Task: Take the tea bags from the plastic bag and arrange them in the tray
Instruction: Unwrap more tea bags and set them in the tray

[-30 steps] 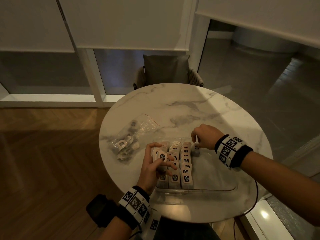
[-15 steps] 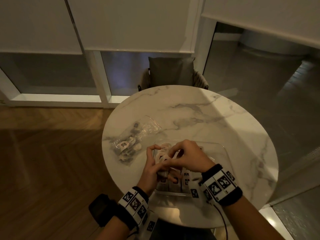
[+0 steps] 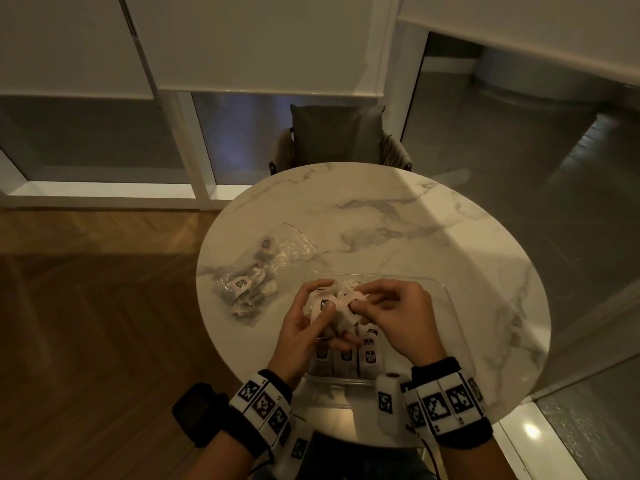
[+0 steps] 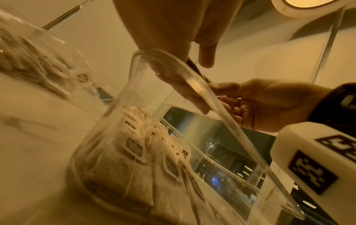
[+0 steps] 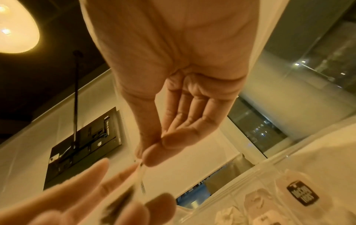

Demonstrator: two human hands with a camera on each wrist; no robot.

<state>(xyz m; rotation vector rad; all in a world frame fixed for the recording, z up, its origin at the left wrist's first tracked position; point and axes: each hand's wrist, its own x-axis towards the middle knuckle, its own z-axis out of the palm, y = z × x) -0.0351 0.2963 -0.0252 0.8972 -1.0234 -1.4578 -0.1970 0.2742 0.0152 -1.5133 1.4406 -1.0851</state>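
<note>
1. Table [image 3: 433, 237]: round, white marble with grey veining; carries everything listed below.
2. Tray [image 3: 446, 299]: clear, rectangular, on the near middle of the table. Its left part holds rows of tea bags [image 3: 370, 358] packed side by side, dark-printed tags up; the right part shows bare tray floor.
3. Plastic bag [image 3: 256, 275]: clear, lying flat on the table just left of the tray, apart from both hands. Several tea bags show inside it, bunched toward its near end.
4. Left hand [image 3: 304, 327]: raised over the left part of the tray, fingers curled around a small bundle of loose tea bags [image 3: 327, 306], thumb laid across the top one.
5. Right hand [image 3: 398, 317]: over the tray, facing the left hand; thumb and forefinger pinched together on the edge of a tea bag in that bundle, other fingers loosely bent. The right wrist view shows the pinch closed on a thin pale edge.
6. Wristbands [image 3: 446, 407]: black-and-white coded bands on both wrists.
7. Chair [image 3: 339, 136]: grey cushioned, at the table's far side.
</note>
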